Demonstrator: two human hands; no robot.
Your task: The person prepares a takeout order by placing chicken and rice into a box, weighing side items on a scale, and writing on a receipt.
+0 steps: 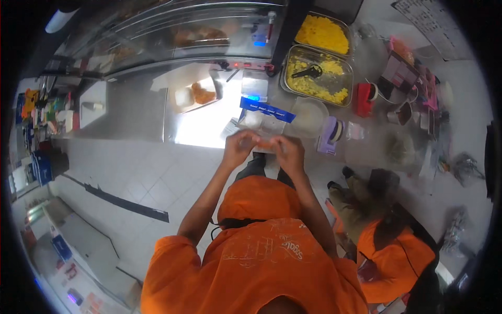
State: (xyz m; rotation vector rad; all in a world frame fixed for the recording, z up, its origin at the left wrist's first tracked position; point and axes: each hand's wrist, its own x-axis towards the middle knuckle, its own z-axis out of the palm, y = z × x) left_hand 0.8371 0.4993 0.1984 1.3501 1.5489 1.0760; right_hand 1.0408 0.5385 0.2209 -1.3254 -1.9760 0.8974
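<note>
My left hand (240,147) and my right hand (289,154) meet at the counter's front edge, fingertips pinched close together. A small blurred thing (265,144) shows between them; what it is, and which hand grips it, I cannot tell. Just beyond my fingers stands an open takeaway box (274,125) with a white mound of what looks like rice (253,118). Across its far side lies a blue printed paper band (268,110). To the left, a second open box (202,104) holds a white mound and a piece of fried food (204,93).
A digital scale (255,83) sits behind the band. Metal trays (351,80) of yellow food, one with a black spoon (310,72), stand at back right. Nearby are a round tub (309,117), a purple tape dispenser (326,137) and a red one (363,103). A person (396,259) sits behind me, right.
</note>
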